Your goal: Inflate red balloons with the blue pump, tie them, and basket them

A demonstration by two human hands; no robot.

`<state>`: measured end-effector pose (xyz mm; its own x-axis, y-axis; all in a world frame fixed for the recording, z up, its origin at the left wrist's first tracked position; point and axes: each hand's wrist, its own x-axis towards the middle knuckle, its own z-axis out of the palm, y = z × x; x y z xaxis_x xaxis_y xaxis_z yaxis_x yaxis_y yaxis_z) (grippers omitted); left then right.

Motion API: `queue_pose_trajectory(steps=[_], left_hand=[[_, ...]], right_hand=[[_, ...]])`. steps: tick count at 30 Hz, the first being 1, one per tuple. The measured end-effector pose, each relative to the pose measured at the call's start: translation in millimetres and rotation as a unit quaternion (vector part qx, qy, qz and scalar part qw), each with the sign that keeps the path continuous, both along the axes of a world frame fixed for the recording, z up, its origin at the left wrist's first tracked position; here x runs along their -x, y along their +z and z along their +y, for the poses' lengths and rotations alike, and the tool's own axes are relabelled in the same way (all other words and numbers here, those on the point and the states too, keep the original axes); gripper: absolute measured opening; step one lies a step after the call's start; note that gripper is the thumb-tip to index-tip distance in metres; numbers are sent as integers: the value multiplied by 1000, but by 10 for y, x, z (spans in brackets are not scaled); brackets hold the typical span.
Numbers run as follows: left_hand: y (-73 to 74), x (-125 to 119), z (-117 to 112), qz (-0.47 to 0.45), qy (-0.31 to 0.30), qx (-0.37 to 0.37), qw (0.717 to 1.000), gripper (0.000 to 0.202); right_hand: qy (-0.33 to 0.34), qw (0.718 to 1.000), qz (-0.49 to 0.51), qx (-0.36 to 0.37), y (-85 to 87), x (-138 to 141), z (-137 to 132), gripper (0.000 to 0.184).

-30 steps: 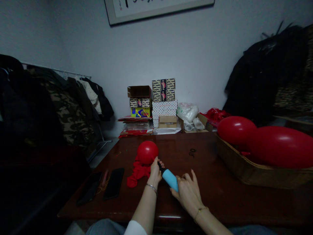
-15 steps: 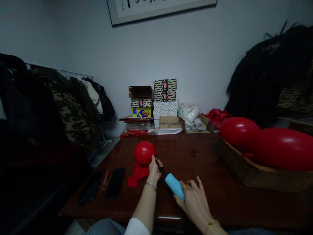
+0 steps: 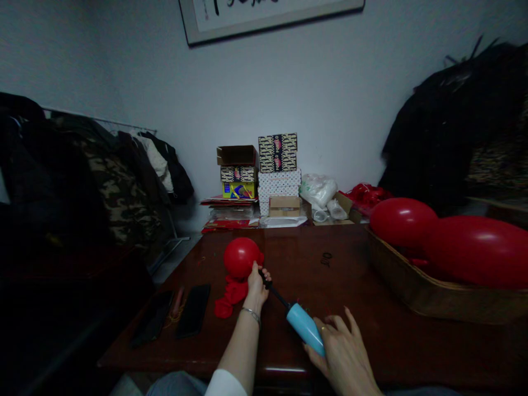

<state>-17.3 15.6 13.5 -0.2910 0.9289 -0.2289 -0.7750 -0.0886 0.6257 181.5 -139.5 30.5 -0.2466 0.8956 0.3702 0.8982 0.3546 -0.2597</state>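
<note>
A blue hand balloon pump (image 3: 305, 329) with a black rod slants across the table's near half. My right hand (image 3: 340, 349) grips its blue barrel, with the index and other fingers partly raised. At the pump's black nozzle end, my left hand (image 3: 256, 283) is closed, thumb pressed to the neck of a small, partly inflated red balloon (image 3: 241, 257). The exact grip on the neck is hidden behind the fingers. Just beneath and left of that balloon lies a heap of limp red balloons (image 3: 229, 297).
Two dark phones (image 3: 193, 309) lie to the left, a reddish stick (image 3: 178, 301) between them. A wicker basket (image 3: 433, 297) with large red balloons (image 3: 478, 247) stands at the right. Black bands (image 3: 326, 258) lie mid-table. Stacked boxes (image 3: 279, 187) stand behind the table.
My right hand has drawn the blue barrel back, down and to the right, exposing more of the black rod. The left hand and balloon have shifted slightly left.
</note>
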Motion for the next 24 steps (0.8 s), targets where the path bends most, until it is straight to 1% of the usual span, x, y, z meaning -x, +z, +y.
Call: queue_pose_trajectory(steps=[6, 12, 16, 24], left_hand=[[30, -129, -81, 2, -12, -2, 1000, 28], [29, -226, -99, 26, -18, 12, 999, 32], [2, -211, -76, 20, -19, 17, 999, 35], [-50, -217, -75, 20, -23, 25, 999, 38]], right_hand=[[-2, 1000, -4, -2, 86, 187, 191, 33], [-10, 1000, -10, -6, 129, 351, 358, 29], [-10, 1000, -6, -11, 81, 368, 364, 31], [-19, 1000, 3, -13, -52, 298, 249, 40]])
